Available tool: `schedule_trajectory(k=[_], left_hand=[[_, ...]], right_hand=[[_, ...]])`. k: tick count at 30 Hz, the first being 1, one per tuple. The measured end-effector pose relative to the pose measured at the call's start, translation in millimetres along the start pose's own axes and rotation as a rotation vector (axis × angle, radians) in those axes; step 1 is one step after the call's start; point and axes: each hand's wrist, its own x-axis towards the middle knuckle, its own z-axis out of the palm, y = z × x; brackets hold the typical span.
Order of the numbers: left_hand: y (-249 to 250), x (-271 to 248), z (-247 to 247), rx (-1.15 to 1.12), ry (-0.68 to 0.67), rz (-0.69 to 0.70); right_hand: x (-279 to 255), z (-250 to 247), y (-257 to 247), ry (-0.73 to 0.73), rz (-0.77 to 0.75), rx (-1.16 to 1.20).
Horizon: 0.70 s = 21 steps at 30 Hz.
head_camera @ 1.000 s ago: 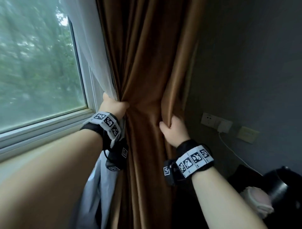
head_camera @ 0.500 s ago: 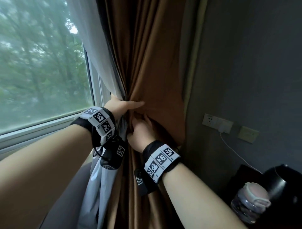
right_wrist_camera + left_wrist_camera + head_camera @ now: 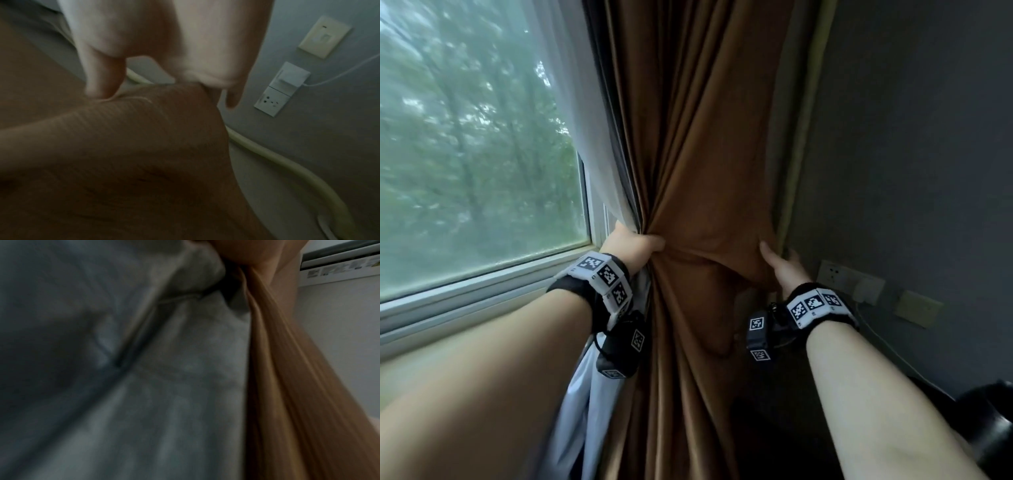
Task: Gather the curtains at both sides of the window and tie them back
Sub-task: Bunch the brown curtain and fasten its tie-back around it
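window (image 3: 476,164) bright on the left | left hand (image 3: 631,245) clenched on the bunched brown curtain (image 3: 705,154) and white sheer (image 3: 589,144) beside the frame | right hand (image 3: 784,269) has swung back out from the bunch to the curtain's far edge by the wall outlet (image 3: 834,275) — thumb and fingers grasping that fold | gathering unfinished — no tie-back seen

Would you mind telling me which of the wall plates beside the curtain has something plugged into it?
The white socket plate nearest the brown curtain: a white plug with a cord sits in it. The cream plate further right carries nothing.
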Motion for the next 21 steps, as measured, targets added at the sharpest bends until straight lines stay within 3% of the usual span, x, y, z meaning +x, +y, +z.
schedule_trajectory(k=[3,6,9,11,16,21], left_hand=[[-4,5,1,-0.023,0.002,-0.003],[-6,10,3,-0.018,0.021,-0.006],[-5,13,4,-0.022,0.010,-0.015],[-5,14,5,-0.030,0.003,-0.022],[-5,13,6,-0.029,0.001,-0.012],[-2,6,3,-0.070,-0.010,-0.024]], right_hand=[[10,1,-1,-0.161,-0.012,0.090],[12,2,2,-0.082,-0.188,0.121],[-5,6,1,0.023,-0.360,0.021],[-24,13,-3,0.002,-0.457,-0.068],[-78,54,-5,0.016,-0.701,-0.523],[-110,88,5,-0.048,-0.850,-0.520]])
